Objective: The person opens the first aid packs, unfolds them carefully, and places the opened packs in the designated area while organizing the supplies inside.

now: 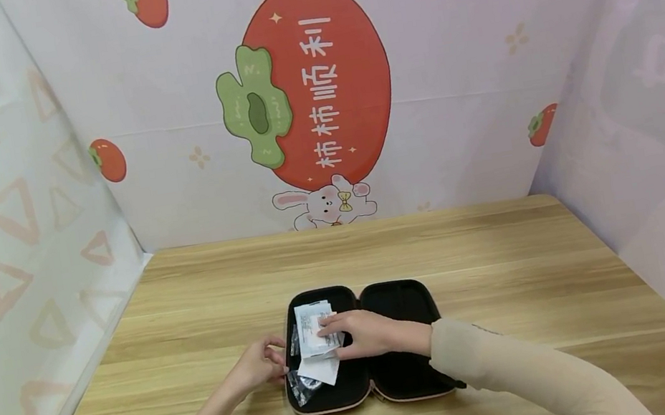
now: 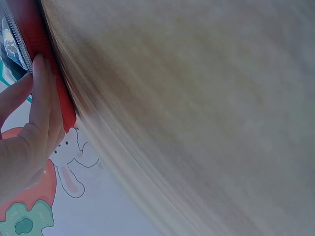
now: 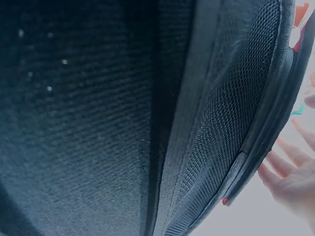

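A zip case [image 1: 392, 376], black inside with a red outer wall, lies open flat like a book on the table. My left hand [image 1: 262, 364] is at its left edge. In the left wrist view, that hand's fingers [image 2: 45, 93] lie along the red wall and the thumb meets the zipper, pinching the rim. Over the left half, my right hand [image 1: 362, 333] holds a small stack of printed white packets [image 1: 313, 330], its thumb and fingers at the stack's right side. Below them lie a white sheet [image 1: 320, 370] and a clear bag [image 1: 302, 388] with something shiny inside.
The case stands near the front middle of a wooden table [image 1: 508, 245]. White printed cloth [image 1: 441, 110] walls in the back and both sides. A mesh pocket [image 3: 231, 108] and dark lining fill most of the right wrist view; another dark item [image 1: 293, 340] lies beside the packets.
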The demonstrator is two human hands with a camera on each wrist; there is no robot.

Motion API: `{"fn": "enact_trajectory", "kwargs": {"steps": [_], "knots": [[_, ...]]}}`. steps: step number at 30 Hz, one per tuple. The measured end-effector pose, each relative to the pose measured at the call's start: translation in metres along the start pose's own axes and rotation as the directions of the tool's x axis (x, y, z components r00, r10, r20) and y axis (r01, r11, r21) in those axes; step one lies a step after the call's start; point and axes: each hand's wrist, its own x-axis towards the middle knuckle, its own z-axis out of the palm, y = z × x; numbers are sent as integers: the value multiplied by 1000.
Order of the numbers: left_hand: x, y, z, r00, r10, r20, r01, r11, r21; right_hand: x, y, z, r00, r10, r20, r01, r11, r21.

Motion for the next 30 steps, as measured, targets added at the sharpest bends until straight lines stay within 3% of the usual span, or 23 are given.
{"fn": "enact_trajectory", "kwargs": {"steps": [8, 15, 19, 25, 30], "knots": [[1, 0, 0, 1000, 6, 3, -6, 1000, 1, -4, -2, -2, 998, -11, -67, 10, 1000, -10], [0, 2, 1, 1000, -2, -2, 2, 1000, 10, -4, -2, -5, 996, -37, -80, 36, 999, -7], [0, 2, 1, 1000, -8, -9, 8, 1000, 14, -4, -2, -7, 988, -62, -139, 62, 998, -2], [0, 2, 1, 1000, -3, -9, 3, 1000, 15, -6, -3, -15, 960, -48, -276, 60, 998, 36], [0, 2, 1, 1000, -3, -16, 3, 1000, 12, -7, 0, -22, 909, -49, -414, 93, 992, 86]]}}
